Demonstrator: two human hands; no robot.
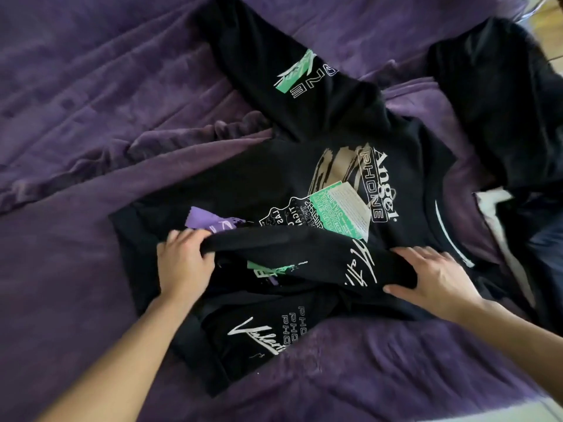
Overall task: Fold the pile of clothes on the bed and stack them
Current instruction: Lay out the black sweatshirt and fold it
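Observation:
A black long-sleeved shirt (pixel 274 184) with white, green, tan and purple prints lies spread on the purple bed cover, its neck toward the right. One sleeve (pixel 304 86) stretches away to the top. The near sleeve (pixel 292 251) is folded across the chest. My left hand (pixel 182 263) grips that sleeve's cuff end with curled fingers. My right hand (pixel 435 278) lies flat with straight fingers on the sleeve near the shoulder.
A purple blanket (pixel 91 117) covers the bed, wrinkled at left. Other dark clothes (pixel 499 111) are heaped at the right, with something white (pixel 493 202) under them. A strip of floor (pixel 548 13) shows at the top right corner.

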